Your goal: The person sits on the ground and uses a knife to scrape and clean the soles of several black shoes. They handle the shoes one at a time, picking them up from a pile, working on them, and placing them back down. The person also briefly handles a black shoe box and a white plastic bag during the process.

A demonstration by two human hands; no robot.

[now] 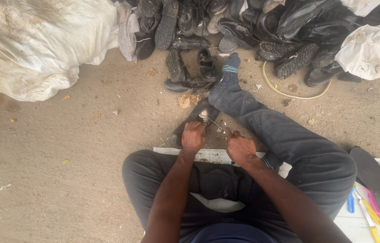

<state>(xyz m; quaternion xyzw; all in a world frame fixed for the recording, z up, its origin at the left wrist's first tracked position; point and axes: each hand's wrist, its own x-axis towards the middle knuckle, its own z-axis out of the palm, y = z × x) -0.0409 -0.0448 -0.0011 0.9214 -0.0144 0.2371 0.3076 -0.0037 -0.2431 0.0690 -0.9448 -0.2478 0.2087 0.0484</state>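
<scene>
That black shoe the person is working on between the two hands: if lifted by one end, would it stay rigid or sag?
The black shoe probably flexes a little: it looks worn and lies flat on the sandy ground. The left hand pins it, which suggests it shifts easily. It seems unlikely to roll, being long and low.

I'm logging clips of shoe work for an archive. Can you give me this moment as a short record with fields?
setting: sandy ground, person seated on a white board
left hand: grips a black shoe lying on the ground
right hand: holds a thin tool pointed at the shoe
legs: right leg stretched out, blue sock
behind: pile of black shoes, white sack
at right: dark insole, coloured tools
</scene>
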